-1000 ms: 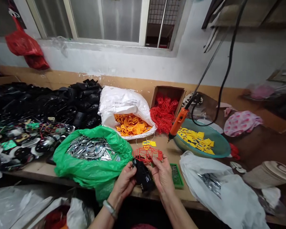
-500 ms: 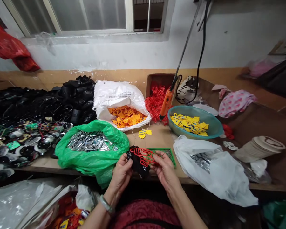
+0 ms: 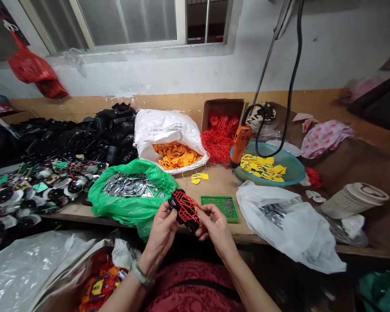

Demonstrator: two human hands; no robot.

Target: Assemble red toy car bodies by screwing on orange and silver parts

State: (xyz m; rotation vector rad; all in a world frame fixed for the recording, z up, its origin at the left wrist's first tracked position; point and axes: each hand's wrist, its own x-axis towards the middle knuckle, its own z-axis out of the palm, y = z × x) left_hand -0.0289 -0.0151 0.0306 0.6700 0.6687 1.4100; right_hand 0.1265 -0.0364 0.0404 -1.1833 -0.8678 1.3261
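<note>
In front of my lap, my left hand [image 3: 162, 229] pinches the left end of a black plastic part [image 3: 192, 226], thumb on top. A red lattice frame [image 3: 185, 205] lies over that part, covering much of its upper side. My right hand [image 3: 216, 226] is closed at the right end of the two pieces, thumb and forefinger on the red frame. Just beyond that hand, a green tray [image 3: 219, 207] with small metal bits stands on the cardboard-covered bench [image 3: 218, 178].
A green bag [image 3: 99, 197] of metal strips is at left, a white sack [image 3: 156, 123] of orange parts behind. An orange electric screwdriver [image 3: 241, 143] hangs before a teal basin [image 3: 294, 169] of yellow pieces. A white plastic bag [image 3: 308, 242] lies right. Black parts [image 3: 113, 130] pile far left.
The red frame now sits closer over the black part, lined up along it. My right hand has moved slightly left and lower. The hanging screwdriver has swung right.
</note>
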